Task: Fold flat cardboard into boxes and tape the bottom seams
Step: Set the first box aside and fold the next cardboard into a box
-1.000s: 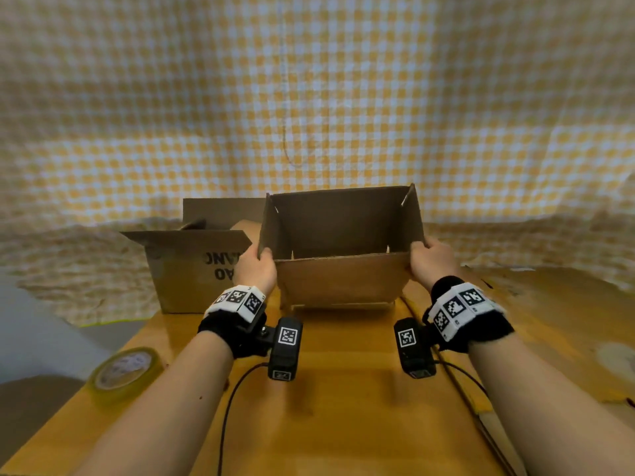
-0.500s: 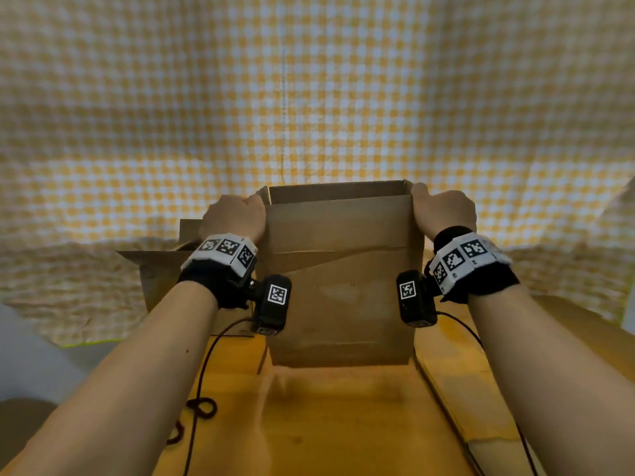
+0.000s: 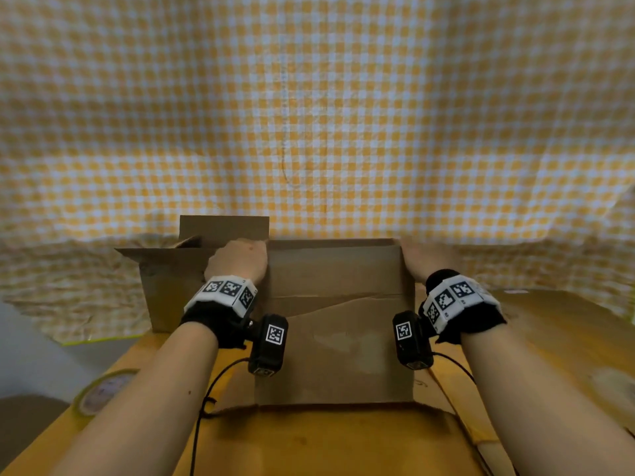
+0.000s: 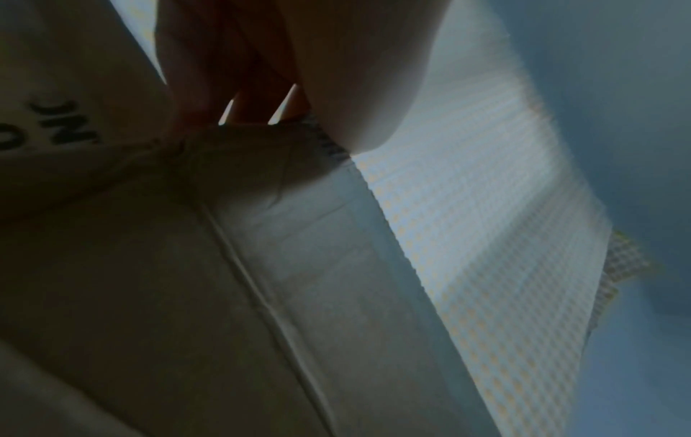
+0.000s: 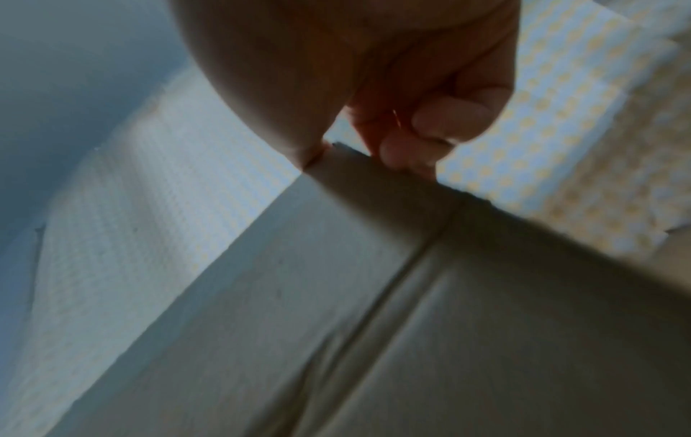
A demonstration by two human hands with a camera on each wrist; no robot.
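Though the box (image 3: 335,324) hides my fingertips from the head camera, both wrist views show my left hand (image 3: 240,261) and right hand (image 3: 424,259) gripping its top corners. Creased brown cardboard, it stands mid-desk (image 3: 309,444); its inside is hidden. Tape (image 3: 99,393) sits at the left edge.

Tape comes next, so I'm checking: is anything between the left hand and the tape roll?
Nothing visible. The left hand grips the cardboard box; the tape roll lies apart at the table's left edge, unobstructed.
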